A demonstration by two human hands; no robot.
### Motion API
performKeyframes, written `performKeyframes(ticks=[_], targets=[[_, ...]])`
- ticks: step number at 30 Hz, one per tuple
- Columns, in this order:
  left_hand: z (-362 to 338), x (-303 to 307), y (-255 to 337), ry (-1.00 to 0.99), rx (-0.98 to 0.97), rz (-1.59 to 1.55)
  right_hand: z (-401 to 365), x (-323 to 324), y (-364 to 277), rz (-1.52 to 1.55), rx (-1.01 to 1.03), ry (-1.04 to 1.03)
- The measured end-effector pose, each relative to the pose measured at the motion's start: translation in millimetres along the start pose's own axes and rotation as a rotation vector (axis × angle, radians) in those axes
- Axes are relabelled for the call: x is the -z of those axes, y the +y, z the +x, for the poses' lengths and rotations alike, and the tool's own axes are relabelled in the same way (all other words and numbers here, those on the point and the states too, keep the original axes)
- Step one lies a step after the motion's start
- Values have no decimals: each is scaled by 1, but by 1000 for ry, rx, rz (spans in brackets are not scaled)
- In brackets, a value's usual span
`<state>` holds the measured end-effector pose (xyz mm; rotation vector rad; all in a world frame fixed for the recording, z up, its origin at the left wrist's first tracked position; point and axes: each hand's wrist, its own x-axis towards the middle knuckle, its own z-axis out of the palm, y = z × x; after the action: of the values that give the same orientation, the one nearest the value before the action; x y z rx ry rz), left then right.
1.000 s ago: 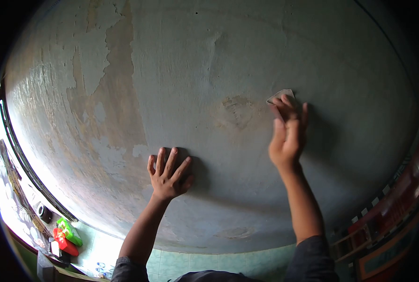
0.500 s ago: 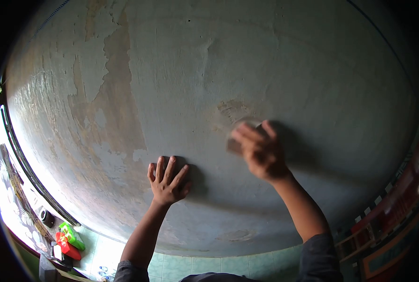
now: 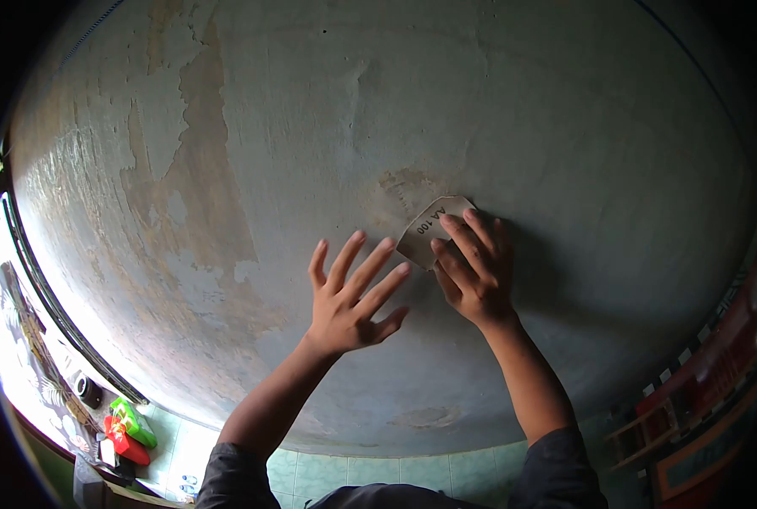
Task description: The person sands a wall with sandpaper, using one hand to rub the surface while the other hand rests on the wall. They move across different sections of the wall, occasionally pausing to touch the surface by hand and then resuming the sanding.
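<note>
A sheet of sandpaper [image 3: 428,227], its back printed "AA 100", lies against the grey wall [image 3: 565,170]. My right hand [image 3: 479,276] holds it there, fingers over its right part and thumb at its lower edge. To the left, my left hand [image 3: 349,301] has its fingers spread and nothing in them, the fingertips close to the sheet's left corner. Just above the sandpaper is a rough brownish patch [image 3: 404,182] where the paint has worn off.
Peeling paint bares a long brown strip [image 3: 204,153] on the wall's left side. Green floor tiles [image 3: 374,469] run along its foot. Red and green bags [image 3: 132,433] sit at lower left. A wooden frame [image 3: 646,437] stands at lower right.
My left hand has come off its flat rest on the wall and moved up and right towards the sandpaper. My right hand, blurred before, is now still, and the sheet's print shows.
</note>
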<state>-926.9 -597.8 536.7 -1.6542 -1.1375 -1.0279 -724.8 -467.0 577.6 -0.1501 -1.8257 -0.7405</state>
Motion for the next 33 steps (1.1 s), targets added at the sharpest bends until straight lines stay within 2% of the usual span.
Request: performKeyframes(ticks=[5, 8, 11, 16, 20, 23, 24, 25, 27, 29, 31, 32, 33], targets=[[30, -19, 5, -85, -33, 200, -11, 11, 5, -6, -39, -97], [36, -29, 13, -45, -5, 217, -21, 18, 10, 42, -94, -91], [51, -36, 20, -6, -17, 249, -29, 23, 12, 50, -153, -68], [83, -32, 12, 37, -69, 296, -65, 37, 26, 5, -387, 104], [79, -17, -5, 123, 156, 286, -118, 38, 31, -62, -530, 212], [55, -27, 8, -10, 51, 416, -149, 37, 36, -124, -543, 219], [52, -26, 21, -107, -30, 348, -155, 37, 38, -147, -534, 214], [53, -26, 16, -82, -44, 340, -160, 35, 42, -172, -523, 213], [73, -15, -17, 154, 99, 399, -166, 30, 49, -153, -498, 240], [89, 2, -23, 169, 313, 500, -170, 30, 48, -150, -503, 243], [68, -10, -10, 48, 132, 464, -171, 32, 47, -140, -496, 241], [54, -15, 1, -99, -14, 424, -171, 32, 47, -136, -489, 241], [45, -18, 7, -161, -32, 392, -170, 31, 48, -132, -476, 246]])
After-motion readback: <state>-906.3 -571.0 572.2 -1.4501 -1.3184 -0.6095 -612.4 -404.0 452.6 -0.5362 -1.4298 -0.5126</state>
